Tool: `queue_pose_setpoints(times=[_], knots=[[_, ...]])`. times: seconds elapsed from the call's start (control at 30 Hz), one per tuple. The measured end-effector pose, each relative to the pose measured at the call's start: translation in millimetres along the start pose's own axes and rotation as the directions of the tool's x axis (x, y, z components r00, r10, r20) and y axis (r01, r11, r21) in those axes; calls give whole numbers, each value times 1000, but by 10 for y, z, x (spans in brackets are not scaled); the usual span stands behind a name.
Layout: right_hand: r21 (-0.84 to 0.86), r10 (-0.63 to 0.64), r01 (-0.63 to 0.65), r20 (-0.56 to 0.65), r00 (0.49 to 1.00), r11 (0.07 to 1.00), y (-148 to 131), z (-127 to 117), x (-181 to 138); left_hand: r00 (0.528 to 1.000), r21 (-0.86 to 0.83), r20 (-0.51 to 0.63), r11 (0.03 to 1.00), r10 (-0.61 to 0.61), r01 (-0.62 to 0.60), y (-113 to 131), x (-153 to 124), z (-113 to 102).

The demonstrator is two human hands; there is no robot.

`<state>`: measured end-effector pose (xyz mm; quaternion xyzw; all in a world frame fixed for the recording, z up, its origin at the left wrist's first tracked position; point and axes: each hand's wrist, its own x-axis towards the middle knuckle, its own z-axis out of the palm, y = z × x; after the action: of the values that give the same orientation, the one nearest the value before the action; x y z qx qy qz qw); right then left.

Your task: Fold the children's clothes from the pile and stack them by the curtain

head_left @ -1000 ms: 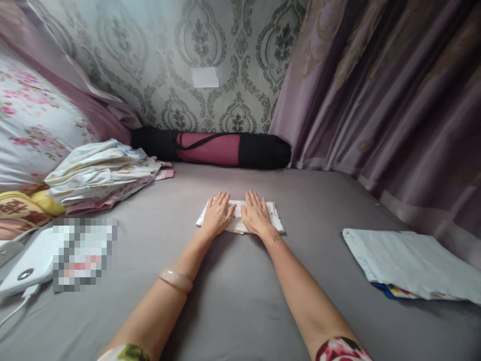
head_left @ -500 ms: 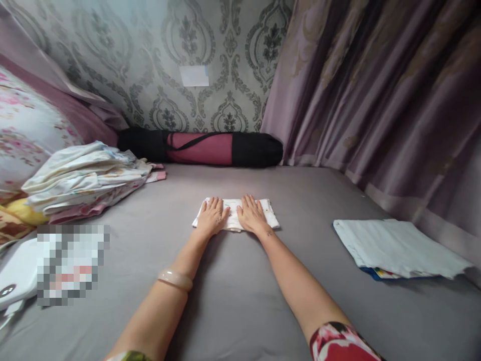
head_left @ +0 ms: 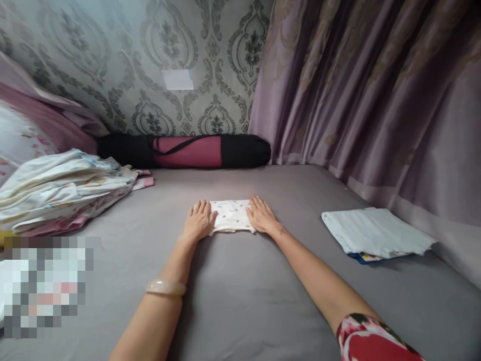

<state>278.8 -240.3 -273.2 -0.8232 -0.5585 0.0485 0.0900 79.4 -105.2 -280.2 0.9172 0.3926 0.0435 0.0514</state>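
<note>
A folded white cloth garment (head_left: 231, 216) with small scattered prints lies flat on the grey bed sheet (head_left: 240, 301), straight ahead of me. My left hand (head_left: 199, 220) rests palm down over its left end, fingers stretched forward. Over the right end lies my right hand (head_left: 262, 215), flat as well, with the fingers pointing away from me. Between the two hands the printed middle of the garment shows; its ends are partly hidden under my palms. A pale bangle (head_left: 166, 288) circles my left forearm.
On the left is a heap of light clothes (head_left: 71, 185), with a blurred-out patch (head_left: 48, 286) nearer me. A folded pale blue cloth (head_left: 376, 233) lies on the right. Along the patterned wall stretches a black and maroon long bag (head_left: 188, 152); a purple curtain (head_left: 338, 90) hangs at right.
My hands have moved apart, outward to the ends of the garment, uncovering more of its printed middle. The view has turned slightly to the right.
</note>
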Motion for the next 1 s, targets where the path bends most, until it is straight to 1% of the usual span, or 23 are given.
queue_pose_setpoints(times=[0.17,0.33,0.4,0.5,0.63,0.7,0.8,0.9,1.0], knots=[[-1,5,-5,-2,1000,1000,-8,24,13,1000,-20,-12,1000,-1,1,11,-12,-29],[0,1,-1,87,996,1000,-25,-105,47,993,-58,-113,998,-44,37,1,-20,-89],[-12,-29,30,81,996,999,-32,-155,55,989,-77,-133,996,-64,54,-15,-21,-117],[-35,-71,72,39,997,997,-40,-154,52,992,-104,-97,992,-84,73,-42,-20,-143],[-36,-53,56,60,997,998,-24,-48,37,997,-136,-5,988,-76,74,-79,-1,-110],[-37,-53,55,64,997,998,-9,-16,38,997,-166,15,983,-78,79,-100,17,-74],[-40,-52,56,89,995,998,-1,-33,48,995,-218,6,971,-99,98,-130,47,-27],[-44,-29,34,114,993,998,-54,-98,70,994,-270,-20,957,-112,102,-149,74,-4],[-24,-57,59,77,995,998,-198,-147,110,991,-317,-66,944,-121,94,-156,93,5]])
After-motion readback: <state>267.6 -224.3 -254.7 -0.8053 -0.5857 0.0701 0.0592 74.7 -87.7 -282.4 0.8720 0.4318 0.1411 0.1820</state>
